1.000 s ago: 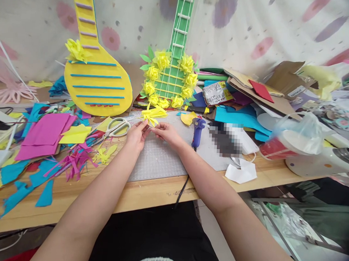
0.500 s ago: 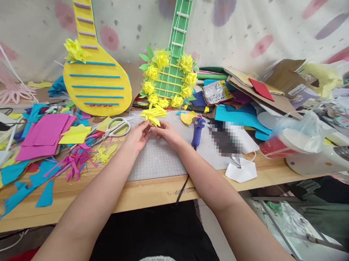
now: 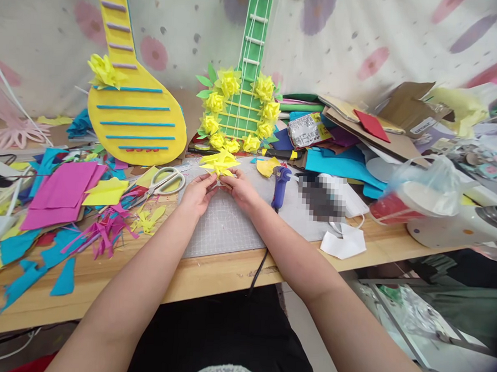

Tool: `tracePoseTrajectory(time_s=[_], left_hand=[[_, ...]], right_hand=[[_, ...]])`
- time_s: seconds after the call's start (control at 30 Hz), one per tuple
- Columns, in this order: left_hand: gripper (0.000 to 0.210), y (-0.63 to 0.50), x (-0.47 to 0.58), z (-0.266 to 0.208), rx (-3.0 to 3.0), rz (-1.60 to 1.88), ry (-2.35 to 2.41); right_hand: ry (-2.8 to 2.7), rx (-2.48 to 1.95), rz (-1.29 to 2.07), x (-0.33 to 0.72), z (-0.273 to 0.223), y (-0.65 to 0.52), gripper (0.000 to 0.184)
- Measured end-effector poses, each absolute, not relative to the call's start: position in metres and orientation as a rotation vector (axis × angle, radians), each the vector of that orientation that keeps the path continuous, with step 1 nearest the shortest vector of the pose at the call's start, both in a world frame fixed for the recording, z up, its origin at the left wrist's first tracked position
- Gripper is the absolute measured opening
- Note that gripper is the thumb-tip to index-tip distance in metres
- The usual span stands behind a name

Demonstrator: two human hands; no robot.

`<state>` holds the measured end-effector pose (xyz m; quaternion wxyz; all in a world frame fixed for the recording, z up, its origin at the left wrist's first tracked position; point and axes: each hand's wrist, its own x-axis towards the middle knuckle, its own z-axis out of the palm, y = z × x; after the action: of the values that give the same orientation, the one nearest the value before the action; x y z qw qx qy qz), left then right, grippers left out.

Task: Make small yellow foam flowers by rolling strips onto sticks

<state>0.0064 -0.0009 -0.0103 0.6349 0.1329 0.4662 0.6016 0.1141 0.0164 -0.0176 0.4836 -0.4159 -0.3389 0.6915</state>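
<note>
L hand & R hand are pinching the yellow paper flower from below, ctr of frame, above the grey mat. Vs a moment ago, R hand's sitting closer to flower, which is showing its petals differently; prob. being turned.

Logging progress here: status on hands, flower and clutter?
Left hand, right hand pinching yellow flower. Flower above grey mat. Glue gun to right, scissors close on left, neither in the way.
</note>
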Motion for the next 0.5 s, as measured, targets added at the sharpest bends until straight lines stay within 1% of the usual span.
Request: tracePoseTrajectory(time_s=[0.23,0.4,0.5], left_hand=[[0.011,-0.0014,0.0068,-0.0101,0.309,1.391,1.069],[0.011,-0.0014,0.0074,-0.0097,0.304,1.407,1.085],[0.012,-0.0014,0.0081,-0.0092,0.303,1.42,1.087]], right_hand=[[-0.846,-1.038,1.641,0.1122,-0.0188,0.0172,0.034],[-1.013,-1.041,1.487,0.1112,-0.0242,0.0185,0.041],[-1.064,-1.031,1.474,0.1118,-0.0251,0.0184,0.045]])
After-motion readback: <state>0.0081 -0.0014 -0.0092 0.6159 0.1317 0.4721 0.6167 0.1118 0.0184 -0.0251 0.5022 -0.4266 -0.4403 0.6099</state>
